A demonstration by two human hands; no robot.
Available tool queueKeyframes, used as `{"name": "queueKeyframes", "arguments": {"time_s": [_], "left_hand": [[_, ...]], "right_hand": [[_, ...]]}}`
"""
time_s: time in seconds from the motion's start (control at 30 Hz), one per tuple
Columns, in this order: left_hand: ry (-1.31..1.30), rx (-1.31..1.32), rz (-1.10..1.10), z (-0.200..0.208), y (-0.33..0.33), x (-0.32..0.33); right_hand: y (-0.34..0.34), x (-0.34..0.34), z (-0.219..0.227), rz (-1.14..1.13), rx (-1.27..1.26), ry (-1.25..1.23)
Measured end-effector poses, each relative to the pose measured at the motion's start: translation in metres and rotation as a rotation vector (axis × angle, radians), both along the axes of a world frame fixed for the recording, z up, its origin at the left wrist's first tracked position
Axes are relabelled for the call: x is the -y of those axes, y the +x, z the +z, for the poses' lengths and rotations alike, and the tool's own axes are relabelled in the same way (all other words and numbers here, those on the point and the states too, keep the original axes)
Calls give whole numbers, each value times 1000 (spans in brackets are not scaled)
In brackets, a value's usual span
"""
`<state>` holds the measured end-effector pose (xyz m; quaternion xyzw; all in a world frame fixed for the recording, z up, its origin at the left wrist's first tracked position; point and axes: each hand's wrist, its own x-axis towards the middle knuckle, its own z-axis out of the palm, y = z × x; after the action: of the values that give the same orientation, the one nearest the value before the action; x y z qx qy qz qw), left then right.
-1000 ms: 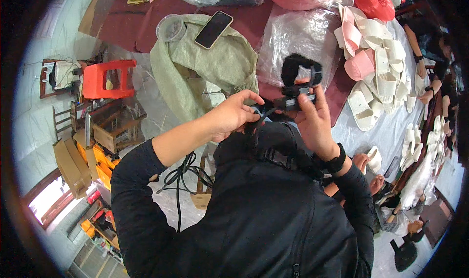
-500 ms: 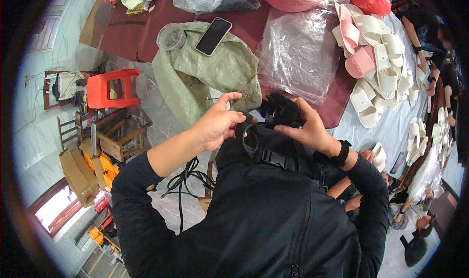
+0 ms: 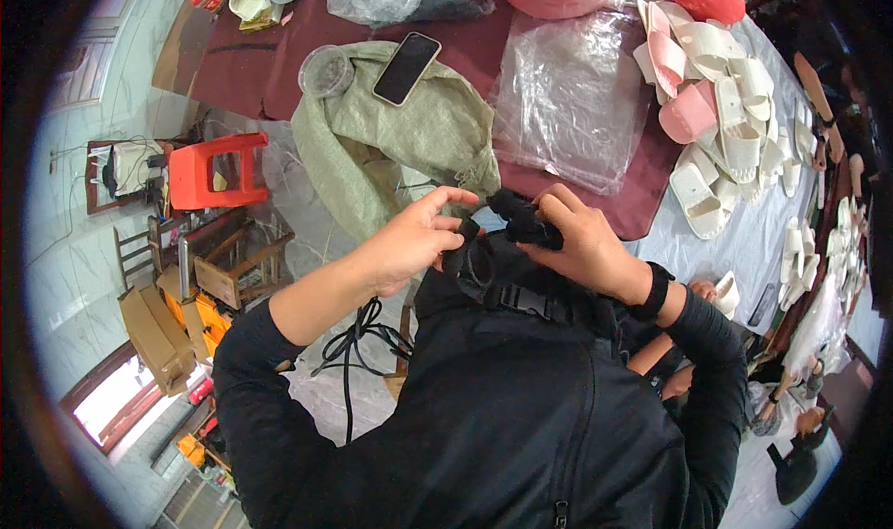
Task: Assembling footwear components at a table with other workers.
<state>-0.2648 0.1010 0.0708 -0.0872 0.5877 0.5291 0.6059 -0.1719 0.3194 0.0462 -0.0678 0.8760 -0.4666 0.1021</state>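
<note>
Fingers [image 3: 454, 196] pinched: L hand [image 3: 409, 243] on 1 blk strap [image 3: 456, 257], R hand [image 3: 595, 255] curled round 1 blk bundle [image 3: 523, 222].

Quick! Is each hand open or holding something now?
Left hand: closed, holding a black strap.
Right hand: closed, holding a bunched black band.

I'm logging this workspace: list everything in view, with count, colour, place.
Straps: count unclear, black, centre
Table: count unclear, dark red, top
Sack: one, pale green, upper centre
Phone: one, dark-screened, on sack
Tub: one, clear, left of phone
Plastic bags: several, clear and red, on table
Slippers: many, white, some pink, right
Stool: one, red, left
Wooden furniture: several, brown, left
Cardboard box: one, brown, lower left
Cord: one, black, below sack
Other people: several, dark clothing, right
Jacket: one, black, lower centre
Left hand: one, bare, gripping straps
Right hand: one, bare, gripping straps
</note>
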Motion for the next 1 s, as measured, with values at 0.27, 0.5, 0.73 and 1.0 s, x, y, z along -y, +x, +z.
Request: {"name": "queueKeyframes", "arguments": {"time_s": [0.27, 0.5, 0.73, 1.0], "left_hand": [[-13, 68, 229, 6, 7, 10], [17, 72, 194, 21, 0, 4], [-46, 52, 354, 14, -4, -6], [16, -113, 146, 16, -2, -18]], "right_hand": [[5, -1, 7, -27, 89, -122], [5, 9, 5, -16, 305, -301], [7, 14, -8, -6, 204, -486], [4, 12, -5, 299, 126, -195]]}}
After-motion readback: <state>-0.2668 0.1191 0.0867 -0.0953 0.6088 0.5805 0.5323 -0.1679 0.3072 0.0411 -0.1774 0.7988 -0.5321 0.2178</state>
